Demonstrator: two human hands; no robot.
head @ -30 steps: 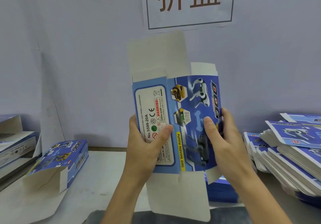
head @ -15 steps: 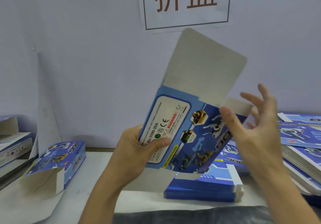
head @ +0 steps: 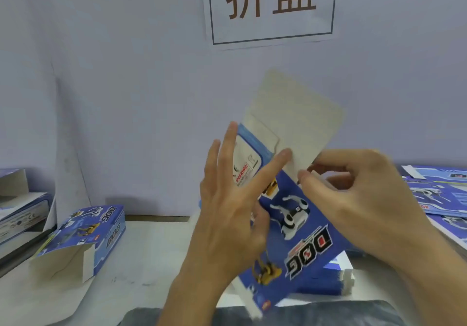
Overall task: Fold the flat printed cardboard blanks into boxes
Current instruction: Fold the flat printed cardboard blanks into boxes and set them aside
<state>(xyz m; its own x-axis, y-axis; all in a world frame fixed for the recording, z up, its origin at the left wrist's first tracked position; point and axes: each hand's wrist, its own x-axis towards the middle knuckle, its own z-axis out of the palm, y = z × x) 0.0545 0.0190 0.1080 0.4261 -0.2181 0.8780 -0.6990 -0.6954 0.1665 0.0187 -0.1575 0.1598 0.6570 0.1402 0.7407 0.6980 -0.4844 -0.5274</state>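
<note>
Cardboard, blue and printed with a toy dog, tilts in mid-air over the pale worktop [head: 151,250]: this half-opened box blank [head: 295,224] is the piece in hand. The left hand [head: 227,212] lies across its front with fingers spread and straight, steadying it. The right hand [head: 358,194] has its fingers curled, pinching a small side flap just beside the blank's big grey top flap [head: 298,118]. To do this well, I'd say tuck the small flaps square along their creases before closing the big one. Left of the blank sits a folded blue box [head: 86,234]; right of it, stacked flat blanks [head: 439,194].
</note>
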